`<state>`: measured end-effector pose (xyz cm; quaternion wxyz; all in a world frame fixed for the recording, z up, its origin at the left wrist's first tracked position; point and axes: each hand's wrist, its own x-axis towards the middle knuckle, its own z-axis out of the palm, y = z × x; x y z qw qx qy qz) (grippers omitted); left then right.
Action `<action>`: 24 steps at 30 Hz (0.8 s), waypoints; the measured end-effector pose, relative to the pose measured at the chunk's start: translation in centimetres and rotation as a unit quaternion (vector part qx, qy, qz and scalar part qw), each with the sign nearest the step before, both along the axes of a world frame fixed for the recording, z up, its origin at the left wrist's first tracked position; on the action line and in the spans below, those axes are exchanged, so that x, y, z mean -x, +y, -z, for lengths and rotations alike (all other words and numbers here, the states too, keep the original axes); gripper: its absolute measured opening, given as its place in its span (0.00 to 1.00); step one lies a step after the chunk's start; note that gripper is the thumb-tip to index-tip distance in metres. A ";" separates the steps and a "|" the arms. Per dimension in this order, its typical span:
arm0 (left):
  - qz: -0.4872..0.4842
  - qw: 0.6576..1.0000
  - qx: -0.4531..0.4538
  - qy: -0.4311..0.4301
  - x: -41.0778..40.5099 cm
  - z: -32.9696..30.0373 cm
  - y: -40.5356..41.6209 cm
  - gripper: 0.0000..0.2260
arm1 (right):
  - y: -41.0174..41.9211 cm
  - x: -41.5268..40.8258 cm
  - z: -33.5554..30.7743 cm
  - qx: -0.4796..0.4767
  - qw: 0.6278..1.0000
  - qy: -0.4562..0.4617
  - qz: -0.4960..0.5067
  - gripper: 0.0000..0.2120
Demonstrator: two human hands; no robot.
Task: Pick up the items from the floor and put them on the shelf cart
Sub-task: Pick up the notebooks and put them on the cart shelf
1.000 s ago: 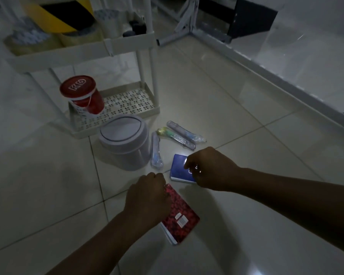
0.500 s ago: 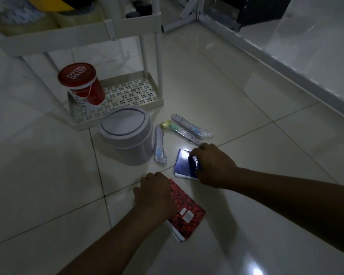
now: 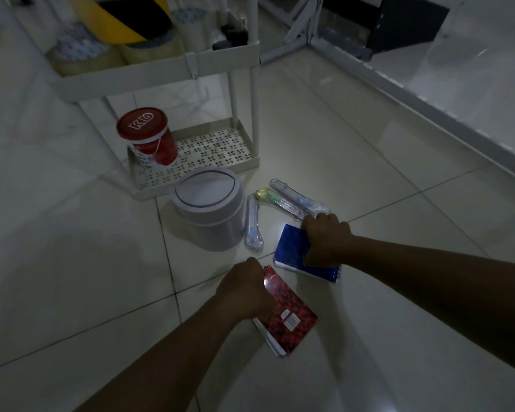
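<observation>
Left hand [image 3: 244,288] has its grip clamped on the red notebook [image 3: 289,315]; right hand [image 3: 326,240] clamps the blue notebook [image 3: 292,248] on the floor [image 3: 369,162]

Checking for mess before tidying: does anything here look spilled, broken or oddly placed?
Nothing looks spilled or broken. Items simply lie scattered on the floor by the cart: a small lidded bin, three wrapped toothbrushes, and the red and blue notebooks under the hands.
</observation>
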<state>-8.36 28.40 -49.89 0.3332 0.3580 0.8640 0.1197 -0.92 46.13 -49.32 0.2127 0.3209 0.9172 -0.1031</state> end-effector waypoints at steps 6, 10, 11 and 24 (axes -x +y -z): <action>-0.076 0.995 -0.046 -0.052 0.8 -1.6 -0.4 0.07 | -0.1 -0.9 -1.7 0.110 0.991 0.053 0.048 0.23; -0.072 0.991 -0.111 -0.020 0.6 -3.8 -1.5 0.03 | -0.2 -2.0 -3.8 0.118 0.984 0.131 0.036 0.22; -0.068 0.989 -0.128 -0.007 0.4 -4.6 -1.7 0.05 | -0.3 -2.3 -4.4 0.111 0.983 0.142 0.031 0.20; -0.042 0.932 -0.321 0.160 2.1 -21.4 -4.0 0.06 | -1.2 -3.5 -20.6 0.115 0.914 0.388 0.015 0.11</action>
